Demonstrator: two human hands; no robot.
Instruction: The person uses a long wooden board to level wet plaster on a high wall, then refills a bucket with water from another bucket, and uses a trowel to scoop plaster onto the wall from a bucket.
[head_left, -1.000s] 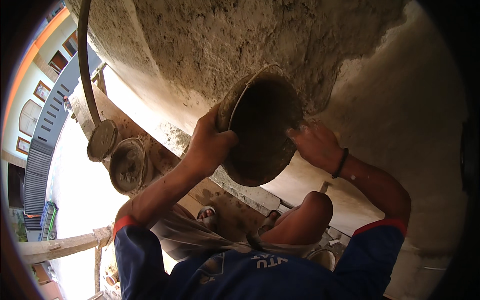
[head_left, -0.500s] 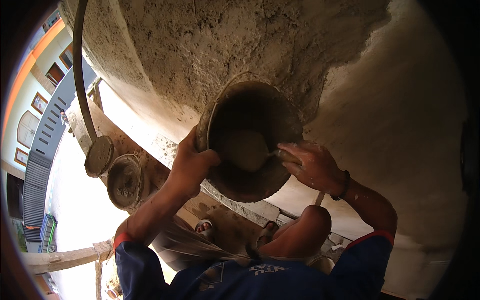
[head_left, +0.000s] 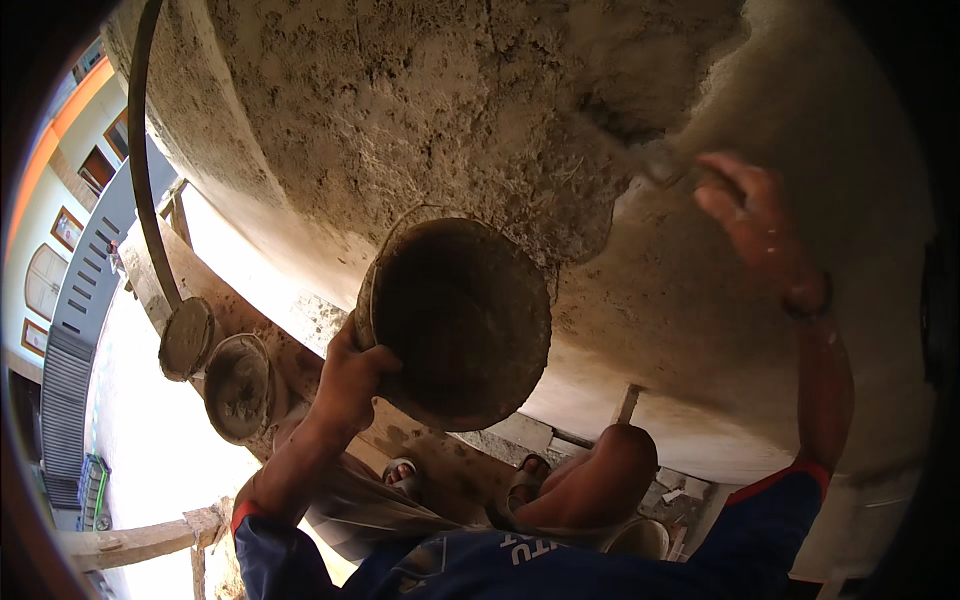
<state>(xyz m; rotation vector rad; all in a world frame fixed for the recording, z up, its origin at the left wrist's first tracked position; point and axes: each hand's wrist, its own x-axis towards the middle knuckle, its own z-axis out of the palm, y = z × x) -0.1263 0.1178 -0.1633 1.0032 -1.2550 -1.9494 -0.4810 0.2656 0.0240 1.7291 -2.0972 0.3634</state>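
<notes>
My left hand [head_left: 350, 378] grips the left rim of a dark, mortar-caked bucket [head_left: 500, 265], its thumb hooked over the edge. The bucket is tilted so its shadowed inside faces me, and its upper rim is close to the wall. Up and to the right, my right hand [head_left: 752, 215] is closed round a trowel [head_left: 655, 160]. Motion smears the trowel's blade, which is at the wall where rough mortar [head_left: 430, 110] borders smoother plaster [head_left: 820, 150]. Whether mortar is on the blade cannot be made out.
Under my feet runs a wooden plank [head_left: 385, 430]. At its left stand a second bucket of mortar [head_left: 238, 390] and a round, long-handled scoop [head_left: 187, 338]. A wooden rail [head_left: 135, 542] crosses at lower left, beside a bright drop to the ground. Another pail [head_left: 640, 540] sits near my right knee.
My right hand has lifted the trowel out of the bucket and swung it up and right to the wall. The bucket, still in my left hand, appears slightly lower and further left.
</notes>
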